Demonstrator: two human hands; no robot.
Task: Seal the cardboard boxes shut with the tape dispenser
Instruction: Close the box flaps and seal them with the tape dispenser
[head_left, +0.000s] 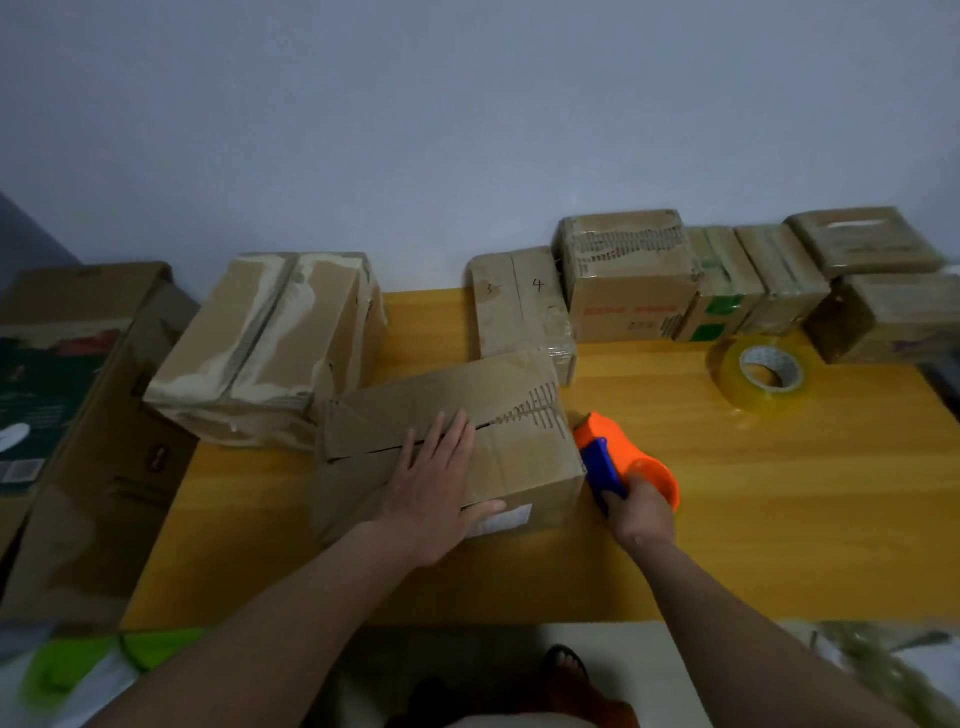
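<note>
A brown cardboard box (519, 431) lies in the middle of the yellow table (779, 519), its top flaps closed with a dark seam running across. My left hand (436, 483) presses flat on the flaps, fingers straight, thumb over the near edge. My right hand (641, 514) grips the orange and blue tape dispenser (618, 457), which sits against the box's right side, low by the table.
A larger taped box (265, 343) stands behind on the left. Several taped boxes (628, 275) line the back wall to the right. A spare roll of clear tape (763, 374) lies at back right. A big carton (78, 415) stands off the table's left edge.
</note>
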